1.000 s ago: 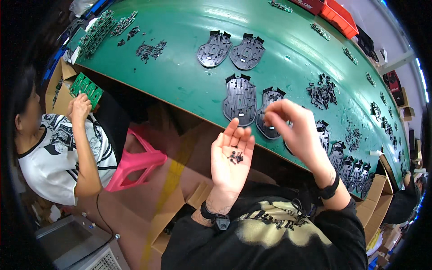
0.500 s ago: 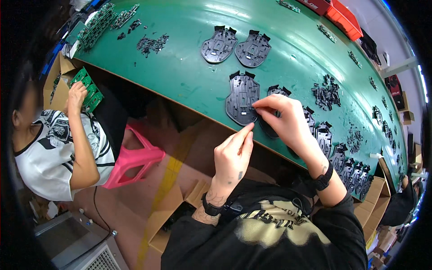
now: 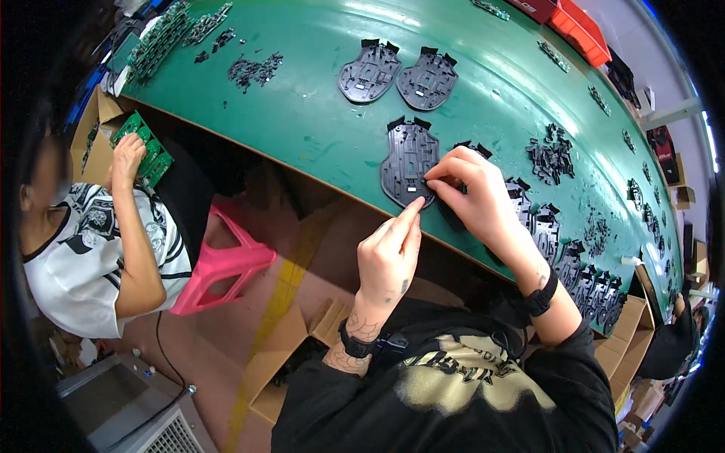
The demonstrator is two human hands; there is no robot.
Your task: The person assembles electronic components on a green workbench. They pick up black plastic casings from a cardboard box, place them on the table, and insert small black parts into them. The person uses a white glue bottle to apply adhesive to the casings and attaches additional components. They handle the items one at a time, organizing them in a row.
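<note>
A black moulded plastic shell (image 3: 405,158), shaped like a computer mouse base, lies at the table's near edge. My left hand (image 3: 389,253) has its fingers stretched out, with the fingertips at the shell's near rim. Over the right side of that shell, my right hand (image 3: 472,185) is closed in a pinch; whatever sits between its fingertips is too small or hidden to make out. Another dark shell (image 3: 472,149) is partly covered by my right hand. Two similar shells, a left one (image 3: 368,72) and a right one (image 3: 427,79), lie farther back.
Small black parts form piles at right (image 3: 551,155) and far left (image 3: 255,72). More shells (image 3: 585,283) line the near right edge. Circuit boards (image 3: 158,41) stand at the far left corner. A seated person (image 3: 113,249) holds green boards (image 3: 155,158). A red bin (image 3: 578,32) stands far right.
My left fingertips have shifted slightly up against the shell's near rim. My right hand keeps its pinch at the shell's right side, its fingers a little more curled.
</note>
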